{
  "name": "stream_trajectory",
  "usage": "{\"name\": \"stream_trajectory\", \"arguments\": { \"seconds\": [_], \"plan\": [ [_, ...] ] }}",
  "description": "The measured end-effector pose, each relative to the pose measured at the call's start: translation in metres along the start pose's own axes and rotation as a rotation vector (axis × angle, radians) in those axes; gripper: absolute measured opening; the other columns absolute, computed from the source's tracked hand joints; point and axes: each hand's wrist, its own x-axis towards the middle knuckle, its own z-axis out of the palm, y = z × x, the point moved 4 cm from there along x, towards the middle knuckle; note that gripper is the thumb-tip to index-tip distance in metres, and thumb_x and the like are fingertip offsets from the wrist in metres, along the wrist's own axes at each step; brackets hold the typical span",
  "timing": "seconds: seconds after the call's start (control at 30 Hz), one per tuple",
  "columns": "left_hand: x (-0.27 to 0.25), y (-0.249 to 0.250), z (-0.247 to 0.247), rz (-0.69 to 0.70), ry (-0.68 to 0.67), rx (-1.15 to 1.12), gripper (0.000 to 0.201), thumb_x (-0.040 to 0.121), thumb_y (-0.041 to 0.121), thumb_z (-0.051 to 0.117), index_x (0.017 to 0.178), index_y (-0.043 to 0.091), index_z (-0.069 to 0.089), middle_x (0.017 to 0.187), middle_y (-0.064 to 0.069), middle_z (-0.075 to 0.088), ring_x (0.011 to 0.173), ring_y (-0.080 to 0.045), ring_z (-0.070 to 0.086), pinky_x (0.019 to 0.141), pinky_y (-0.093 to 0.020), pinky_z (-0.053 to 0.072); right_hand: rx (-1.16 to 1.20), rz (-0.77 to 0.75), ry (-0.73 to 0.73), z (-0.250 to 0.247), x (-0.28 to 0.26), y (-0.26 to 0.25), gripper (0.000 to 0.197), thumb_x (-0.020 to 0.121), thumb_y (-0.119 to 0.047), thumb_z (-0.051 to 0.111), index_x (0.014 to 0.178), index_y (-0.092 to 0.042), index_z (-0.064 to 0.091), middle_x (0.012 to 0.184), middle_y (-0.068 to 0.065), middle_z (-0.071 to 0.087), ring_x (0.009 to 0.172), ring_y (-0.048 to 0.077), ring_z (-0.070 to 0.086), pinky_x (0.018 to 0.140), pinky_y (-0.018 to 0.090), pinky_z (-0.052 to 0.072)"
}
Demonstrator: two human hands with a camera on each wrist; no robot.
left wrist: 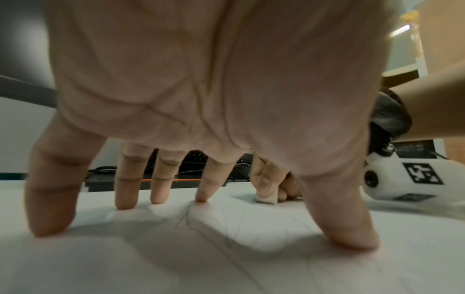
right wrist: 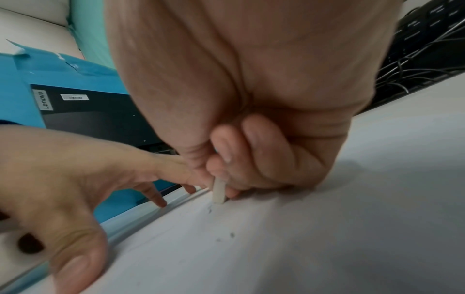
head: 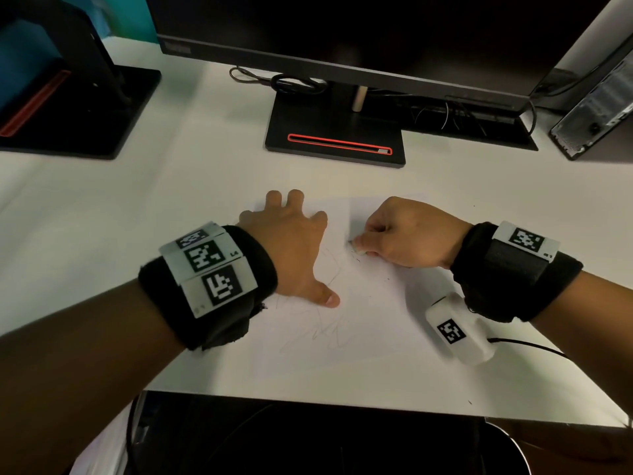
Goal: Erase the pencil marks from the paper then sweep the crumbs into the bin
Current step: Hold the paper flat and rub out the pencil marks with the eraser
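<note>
So erasing's underway: right hand [head: 407,231] pinches the eraser [head: 359,247] on the paper [head: 370,303], left hand [head: 291,245] splayed flat at 9 o'clock; scribbles [head: 325,327] at 6 o'clock look next.

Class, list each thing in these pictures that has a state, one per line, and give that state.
Left hand: fingers spread, pressing the paper flat.
Right hand: pinching the eraser.
Eraser: tip down on the paper.
Paper: flat, pencil marks partly left.
Crumbs: loose on the paper.
Monitor: dark.
</note>
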Motion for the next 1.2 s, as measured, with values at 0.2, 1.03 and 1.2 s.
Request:
{"name": "stream_trajectory", "arguments": {
  "seconds": [0.2, 1.03, 1.2],
  "plan": [
    [0.003, -0.001, 0.005, -0.014, 0.000, 0.020, 0.118, 0.061, 0.090, 0.060, 0.152, 0.025, 0.020, 0.147, -0.009, 0.020, 0.134, -0.036, 0.025, 0.094, -0.050, 0.047, -0.097, -0.105, -0.096, 0.015, -0.007, -0.019, 0.047, 0.095, -0.036, 0.058, 0.059, -0.007, 0.049, 0.055, 0.002, 0.043, 0.052, 0.015, 0.039, 0.053, 0.029, 0.036],
    [0.004, -0.004, 0.008, -0.009, 0.020, 0.040, 0.120, 0.062, 0.093, 0.054, 0.154, 0.028, 0.013, 0.151, -0.009, 0.016, 0.136, -0.038, 0.023, 0.098, -0.052, 0.044, -0.185, -0.132, -0.104, 0.001, 0.015, -0.021, 0.046, 0.096, -0.037, 0.057, 0.059, -0.011, 0.055, 0.055, -0.001, 0.045, 0.052, 0.014, 0.040, 0.054, 0.027, 0.035],
    [0.004, -0.003, 0.008, -0.011, 0.017, 0.029, 0.120, 0.062, 0.093, 0.055, 0.154, 0.028, 0.014, 0.152, -0.009, 0.016, 0.136, -0.038, 0.022, 0.099, -0.053, 0.043, -0.214, -0.135, -0.096, -0.003, 0.016, -0.023, 0.047, 0.098, -0.038, 0.054, 0.059, -0.013, 0.051, 0.057, 0.000, 0.045, 0.054, 0.015, 0.042, 0.056, 0.027, 0.034]
  ]
}}
